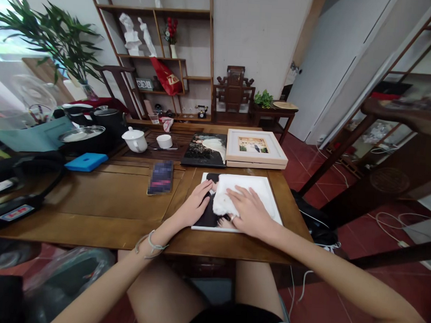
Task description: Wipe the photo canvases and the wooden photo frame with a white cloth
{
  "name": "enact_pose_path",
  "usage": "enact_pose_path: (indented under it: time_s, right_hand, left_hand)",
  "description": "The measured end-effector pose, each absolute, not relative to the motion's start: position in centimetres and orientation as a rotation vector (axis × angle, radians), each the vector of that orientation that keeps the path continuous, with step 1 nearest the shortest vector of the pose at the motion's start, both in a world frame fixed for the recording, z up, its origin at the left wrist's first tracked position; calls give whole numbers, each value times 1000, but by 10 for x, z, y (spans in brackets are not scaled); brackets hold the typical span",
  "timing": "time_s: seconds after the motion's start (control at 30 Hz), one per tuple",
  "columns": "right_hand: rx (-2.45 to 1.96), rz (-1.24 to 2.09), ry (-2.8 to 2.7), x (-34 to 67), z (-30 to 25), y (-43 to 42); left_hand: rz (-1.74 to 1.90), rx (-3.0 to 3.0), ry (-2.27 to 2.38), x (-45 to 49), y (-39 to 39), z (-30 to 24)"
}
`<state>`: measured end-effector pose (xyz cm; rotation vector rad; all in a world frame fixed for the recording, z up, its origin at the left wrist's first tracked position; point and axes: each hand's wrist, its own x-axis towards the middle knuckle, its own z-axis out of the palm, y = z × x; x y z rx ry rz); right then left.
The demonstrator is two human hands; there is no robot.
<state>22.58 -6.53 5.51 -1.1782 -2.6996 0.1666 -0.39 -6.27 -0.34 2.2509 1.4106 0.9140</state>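
Note:
A photo panel (204, 218) lies flat near the table's front edge, with a dark and white picture and white borders. My left hand (197, 203) rests on its left side, fingers stretched out, holding nothing. Over the panel's middle and upper right is a white cloth (222, 201), hiding much of the picture. My right hand (251, 210) lies on the cloth with fingers spread flat, pressing it against the panel; a ring shows on one finger.
Behind the panel lie a dark photo panel (206, 149) and stacked frames (257, 148). To the left are a blurred phone-like item (160, 177), a lidded white cup (134, 140), a small white cup (164, 141), a blue box (86, 162) and a black headset (20, 188).

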Motion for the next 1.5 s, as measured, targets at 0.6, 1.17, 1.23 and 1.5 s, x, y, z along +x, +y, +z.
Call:
enact_pose_path:
  time_s: [0.6, 1.17, 1.23, 1.5]
  right_hand:
    - [-1025, 42, -2771, 199, 49, -107]
    - [-1346, -24, -2634, 201, 67, -37]
    - [-1306, -36, -2648, 194, 65, -46]
    - [-949, 20, -2799, 207, 49, -121]
  left_hand:
    - [1012, 2225, 1299, -8, -59, -8]
    - [1002, 2223, 1347, -8, -59, -10]
    - [1017, 2219, 1312, -9, -59, -11]
    - [1035, 2185, 1292, -8, -60, -9]
